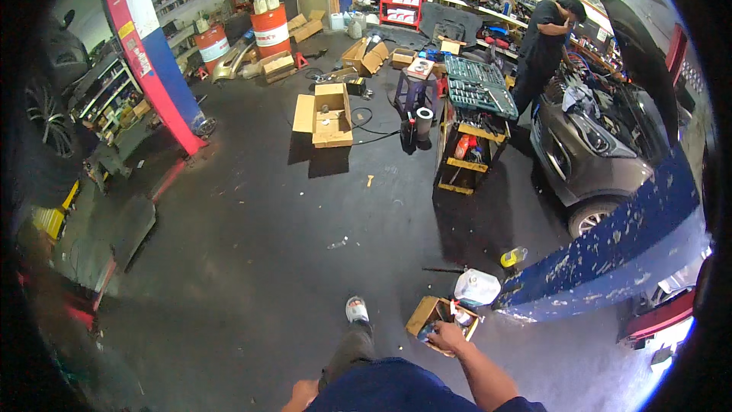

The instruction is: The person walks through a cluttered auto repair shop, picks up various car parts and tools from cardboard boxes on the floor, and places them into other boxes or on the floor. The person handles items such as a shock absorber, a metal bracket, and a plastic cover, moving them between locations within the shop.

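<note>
Surroundings: peeling blue post (602, 252), to my right, a yellow bottle (514, 257) lying near it; white jug (477, 288), floor, just beyond the small cardboard box (421, 315); tool cart (467, 162) and grey car (566, 154), farther off. Containers: said box, beside me, mixed items (462, 317), my right hand (448, 338) reaching in, grip indiscernible; larger carton (332, 138), flaps spread, small things (325, 110) inside. My left hand (303, 391): lower edge, state indiscernible

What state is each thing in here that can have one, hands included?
Small cardboard box: open, items inside
Right hand: in that box, grip unclear
Left hand: low at the picture's edge, grip unclear
Large cardboard box: open, flap spread
Tool case: open
Car hood: raised
Orange drums: both upright
</note>
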{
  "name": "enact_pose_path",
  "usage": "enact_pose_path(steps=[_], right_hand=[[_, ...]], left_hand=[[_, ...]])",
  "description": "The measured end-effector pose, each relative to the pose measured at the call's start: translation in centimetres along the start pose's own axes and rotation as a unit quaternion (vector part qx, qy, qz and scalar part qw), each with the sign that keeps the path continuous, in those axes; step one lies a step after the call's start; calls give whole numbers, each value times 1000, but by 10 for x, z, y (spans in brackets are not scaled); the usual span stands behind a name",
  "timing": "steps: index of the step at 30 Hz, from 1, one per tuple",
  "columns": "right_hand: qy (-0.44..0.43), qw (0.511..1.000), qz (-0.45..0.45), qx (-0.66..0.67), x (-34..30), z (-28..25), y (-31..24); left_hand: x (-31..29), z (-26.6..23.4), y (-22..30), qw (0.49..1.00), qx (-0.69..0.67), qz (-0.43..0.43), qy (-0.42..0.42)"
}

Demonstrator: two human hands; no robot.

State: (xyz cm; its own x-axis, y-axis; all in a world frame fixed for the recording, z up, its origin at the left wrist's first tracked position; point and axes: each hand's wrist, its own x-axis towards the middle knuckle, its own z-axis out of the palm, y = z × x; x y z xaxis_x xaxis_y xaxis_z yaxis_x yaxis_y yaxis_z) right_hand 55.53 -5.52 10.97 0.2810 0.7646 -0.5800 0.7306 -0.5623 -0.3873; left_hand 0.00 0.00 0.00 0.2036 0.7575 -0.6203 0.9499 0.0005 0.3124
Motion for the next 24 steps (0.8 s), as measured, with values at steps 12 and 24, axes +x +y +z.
enact_pose_path(steps=[12,24], right_hand=[[-100,916,268,280,195,13,2],[-189,920,188,286,575,-159,-182]], left_hand=[[339,-434,164,968,-195,-55,146],[460,-435,135,998,32,-54,-2]])
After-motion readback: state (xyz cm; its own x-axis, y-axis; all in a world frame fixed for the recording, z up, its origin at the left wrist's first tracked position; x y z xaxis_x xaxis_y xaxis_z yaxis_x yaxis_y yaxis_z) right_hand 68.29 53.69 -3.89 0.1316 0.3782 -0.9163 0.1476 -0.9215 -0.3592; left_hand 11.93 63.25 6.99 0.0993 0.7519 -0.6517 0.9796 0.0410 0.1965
